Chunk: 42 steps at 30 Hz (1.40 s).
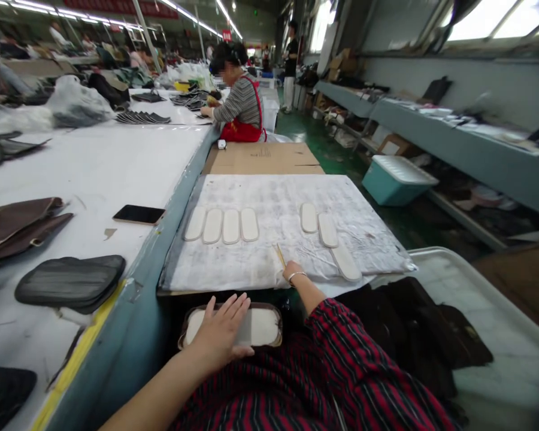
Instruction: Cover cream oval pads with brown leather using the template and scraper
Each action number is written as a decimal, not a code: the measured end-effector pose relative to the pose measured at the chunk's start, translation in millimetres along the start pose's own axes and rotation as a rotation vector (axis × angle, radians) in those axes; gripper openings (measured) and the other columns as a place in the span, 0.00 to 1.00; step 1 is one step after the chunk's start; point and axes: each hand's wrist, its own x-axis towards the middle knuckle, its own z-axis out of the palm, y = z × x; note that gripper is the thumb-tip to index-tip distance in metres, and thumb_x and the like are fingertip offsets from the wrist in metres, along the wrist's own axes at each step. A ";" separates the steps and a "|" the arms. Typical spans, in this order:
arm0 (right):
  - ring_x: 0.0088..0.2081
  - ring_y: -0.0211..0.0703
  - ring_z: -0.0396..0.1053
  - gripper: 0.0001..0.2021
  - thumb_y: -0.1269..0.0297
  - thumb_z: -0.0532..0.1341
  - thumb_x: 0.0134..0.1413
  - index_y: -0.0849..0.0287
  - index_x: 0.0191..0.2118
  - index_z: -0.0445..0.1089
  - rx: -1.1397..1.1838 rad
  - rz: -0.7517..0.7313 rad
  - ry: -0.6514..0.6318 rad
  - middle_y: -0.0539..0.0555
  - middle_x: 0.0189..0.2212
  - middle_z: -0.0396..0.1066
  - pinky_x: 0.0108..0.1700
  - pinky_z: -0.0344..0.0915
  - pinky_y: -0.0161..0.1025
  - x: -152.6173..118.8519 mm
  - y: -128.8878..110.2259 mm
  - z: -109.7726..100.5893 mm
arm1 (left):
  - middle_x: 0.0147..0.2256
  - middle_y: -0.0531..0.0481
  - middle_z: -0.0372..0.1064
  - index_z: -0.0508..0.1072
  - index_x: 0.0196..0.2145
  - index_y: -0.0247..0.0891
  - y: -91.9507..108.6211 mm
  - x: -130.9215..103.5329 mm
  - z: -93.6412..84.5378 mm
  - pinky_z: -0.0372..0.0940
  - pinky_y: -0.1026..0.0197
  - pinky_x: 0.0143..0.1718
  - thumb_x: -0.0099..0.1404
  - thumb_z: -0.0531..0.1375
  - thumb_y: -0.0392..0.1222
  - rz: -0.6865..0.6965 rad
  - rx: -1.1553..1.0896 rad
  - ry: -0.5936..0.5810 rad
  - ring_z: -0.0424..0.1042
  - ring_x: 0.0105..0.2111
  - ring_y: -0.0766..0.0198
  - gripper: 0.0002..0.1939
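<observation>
My left hand (222, 328) lies with its fingers stretched out flat on a white oval panel (266, 326). The panel sits inside a brown-edged piece (279, 342) at my lap. Closed around a thin yellowish stick (280, 256), my right hand (293, 270) is at the near edge of a white-covered board (269, 194); the stick's lower end is hidden by the fingers. Several white oval pieces (232, 226) form a row on the board's left half. Three more, including one upright oval (308, 217) and one slanted oval (347, 263), lie to the right, partly touching.
A white table (94, 161) on the left holds a phone (139, 214), stacked black pieces (69, 280) and a brown leather piece (20, 230). Dark pieces (413, 323) lie right of me on a pale tray (489, 299). A co-worker (242, 99) sits beyond the cardboard (265, 157).
</observation>
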 end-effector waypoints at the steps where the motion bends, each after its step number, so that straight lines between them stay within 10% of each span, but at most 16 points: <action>1: 0.38 0.40 0.67 0.13 0.61 0.55 0.57 0.62 0.45 0.64 0.028 0.005 -0.006 0.55 0.42 0.65 0.39 0.66 0.42 -4.5 1.6 -0.2 | 0.62 0.45 0.36 0.43 0.61 0.41 4.5 3.0 0.3 0.29 0.35 0.56 0.51 0.57 0.60 0.021 0.004 0.003 0.40 0.61 0.50 0.45; 7: 0.31 0.37 0.68 0.14 0.70 0.48 0.59 0.62 0.50 0.58 0.186 -0.103 0.068 0.52 0.32 0.70 0.36 0.63 0.35 -88.1 26.2 -7.3 | 0.62 0.45 0.36 0.42 0.61 0.40 8.5 14.6 5.8 0.30 0.37 0.57 0.51 0.53 0.66 0.105 0.014 0.055 0.38 0.61 0.50 0.47; 15: 0.44 0.46 0.65 0.23 0.49 0.54 0.52 0.59 0.50 0.61 0.045 -0.304 0.167 0.57 0.44 0.67 0.45 0.58 0.39 -190.0 42.4 -15.6 | 0.62 0.40 0.34 0.41 0.61 0.35 2.2 12.7 17.6 0.28 0.40 0.58 0.42 0.56 0.70 0.144 0.040 0.153 0.37 0.61 0.49 0.57; 24: 0.33 0.43 0.69 0.24 0.50 0.40 0.60 0.58 0.32 0.68 -0.200 -0.238 0.049 0.55 0.29 0.72 0.33 0.56 0.36 -172.4 0.9 -31.2 | 0.62 0.38 0.36 0.45 0.60 0.31 22.0 21.3 25.5 0.33 0.43 0.58 0.41 0.60 0.64 0.177 0.066 0.194 0.38 0.61 0.48 0.56; 42: 0.33 0.43 0.68 0.23 0.57 0.38 0.63 0.57 0.31 0.67 -0.211 -0.229 0.201 0.54 0.29 0.71 0.36 0.59 0.38 -144.6 -32.6 -13.0 | 0.62 0.39 0.38 0.42 0.61 0.32 19.0 29.7 21.1 0.39 0.46 0.57 0.38 0.61 0.63 0.138 -0.021 0.234 0.40 0.60 0.46 0.59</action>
